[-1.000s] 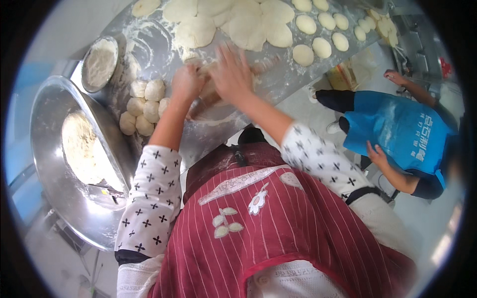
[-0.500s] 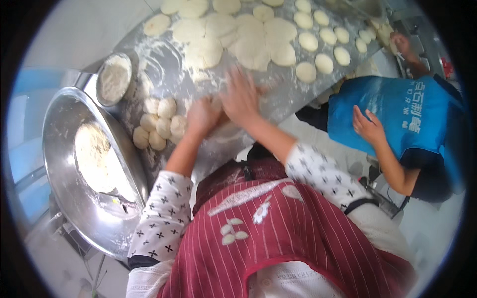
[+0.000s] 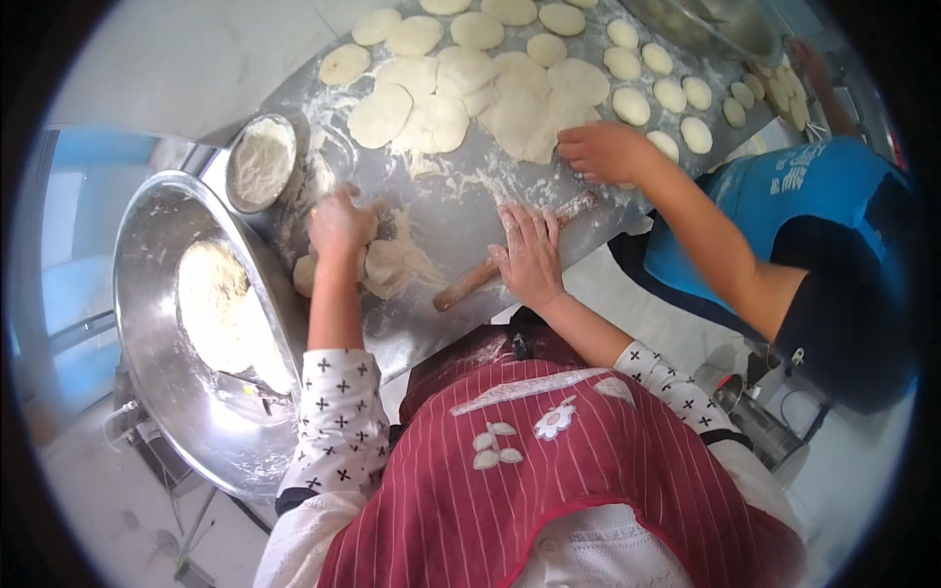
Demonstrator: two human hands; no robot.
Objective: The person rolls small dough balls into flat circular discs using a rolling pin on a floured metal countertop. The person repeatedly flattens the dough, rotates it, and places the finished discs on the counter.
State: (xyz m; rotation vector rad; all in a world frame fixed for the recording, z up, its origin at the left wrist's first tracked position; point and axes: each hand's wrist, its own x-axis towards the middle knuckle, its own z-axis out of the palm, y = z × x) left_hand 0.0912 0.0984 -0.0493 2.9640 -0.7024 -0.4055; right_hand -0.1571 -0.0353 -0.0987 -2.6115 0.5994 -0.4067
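Note:
My left hand is curled over the cluster of dough balls on the left part of the floured table, its fingers closed around a dough ball that they partly hide. Loose dough balls lie under and beside that wrist. My right hand lies flat, fingers stretched out, across the middle of a wooden rolling pin. The pin rests slantwise near the table's front edge. Beyond it, flat dough rounds overlap on the tabletop, dusted with flour.
A large steel bowl with dough stands at the left, beside a small bowl of flour. At the right, a co-worker's hand touches the rounds' edge. Small dough discs cover the far right of the table.
My hands have parted: the left moved left onto the dough balls, the right now lies on the rolling pin. The co-worker's arm has reached in over the table.

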